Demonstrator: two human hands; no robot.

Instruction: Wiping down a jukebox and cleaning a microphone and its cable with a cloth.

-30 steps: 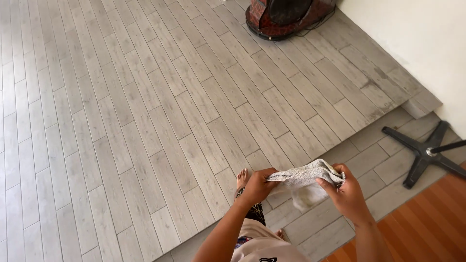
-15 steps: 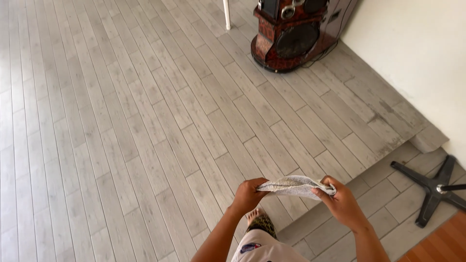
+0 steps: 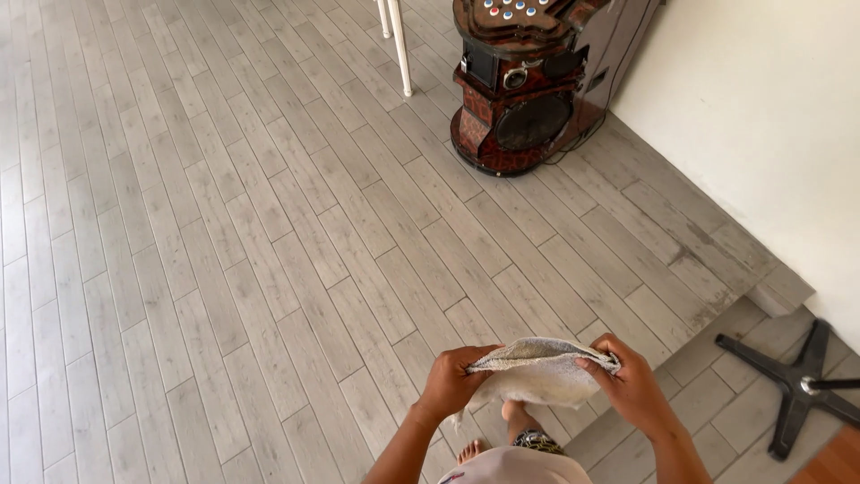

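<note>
1. Head view: the left hand (image 3: 452,384) pinches one end of a grey-white cloth (image 3: 537,369), fingers closed on its edge.
2. The right hand (image 3: 632,385) grips the other end, so the cloth hangs stretched between both hands above the grey plank floor (image 3: 224,251).
3. A dark red speaker cabinet (image 3: 528,81) stands well apart by the white wall (image 3: 761,108); a black star-shaped base (image 3: 793,381) lies at right.

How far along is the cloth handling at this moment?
Done: the cloth is off the floor and doubled over, its top edge layered. In hand: the left hand and right hand each pinch one end, stretching it flat between them. Left: it has not been put down anywhere or used on a surface.
</note>
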